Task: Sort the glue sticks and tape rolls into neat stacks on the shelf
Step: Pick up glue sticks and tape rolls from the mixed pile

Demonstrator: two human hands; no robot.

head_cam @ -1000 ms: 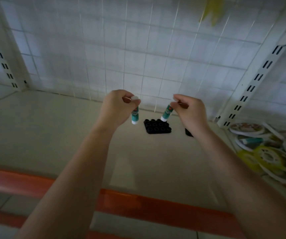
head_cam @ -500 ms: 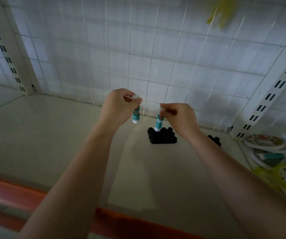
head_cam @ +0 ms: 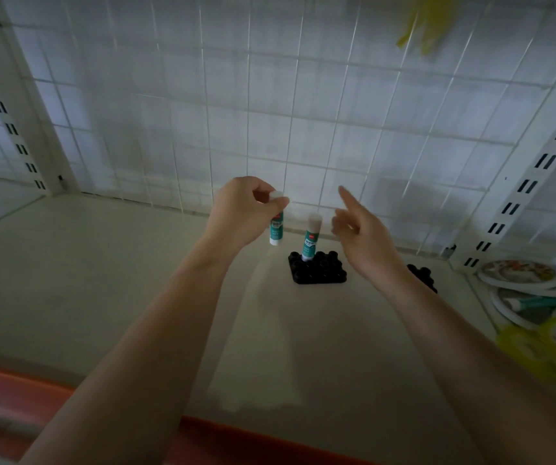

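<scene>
The left hand [head_cam: 239, 209] has its grip pinched on a glue stick [head_cam: 276, 228] by the cap, above the shelf [head_cam: 102, 280]. The right hand [head_cam: 360, 236] hangs open beside a second glue stick [head_cam: 310, 241] upright in a black holder [head_cam: 318, 275]. Tape rolls [head_cam: 518, 273] lie far right.

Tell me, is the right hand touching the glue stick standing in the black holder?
Apart. In the head view the right hand is open, and pale shelf shows between its fingers and the standing glue stick in the black holder.
</scene>
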